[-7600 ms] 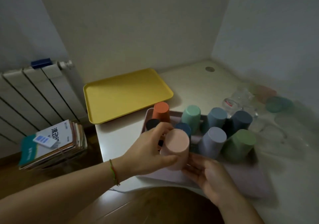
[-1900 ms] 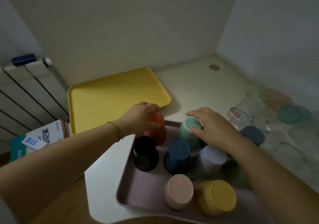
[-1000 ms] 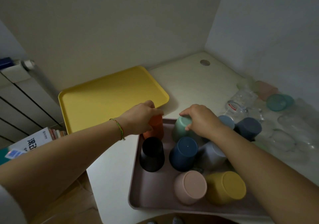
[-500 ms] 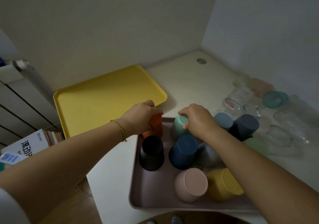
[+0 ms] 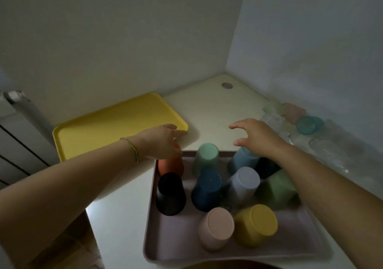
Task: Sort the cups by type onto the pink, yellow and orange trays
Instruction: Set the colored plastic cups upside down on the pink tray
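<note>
The pink tray (image 5: 176,237) holds several upturned plastic cups: orange (image 5: 171,166), black (image 5: 171,194), dark blue (image 5: 207,190), mint (image 5: 207,156), light blue (image 5: 242,160), lavender (image 5: 244,183), green (image 5: 275,187), pink (image 5: 217,229) and yellow (image 5: 257,225). My left hand (image 5: 163,142) lies over the orange cup's top, fingers stretched toward the corner of the bare yellow tray (image 5: 114,129). My right hand (image 5: 257,138) hovers with fingers spread above the light blue cup, holding nothing. My right arm partly hides a dark cup (image 5: 267,165). No orange tray is in view.
Clear glasses (image 5: 331,144), a teal cup (image 5: 308,124) and a pale pink cup (image 5: 293,111) lie along the right wall. A radiator (image 5: 16,144) stands beyond the table's left edge. The table sits in a wall corner, with a cable hole (image 5: 227,85) near the back.
My right hand has let go of the mint cup and lifted to the right, fingers spread. My left hand's fingers have uncurled from around the orange cup. The camera shifted.
</note>
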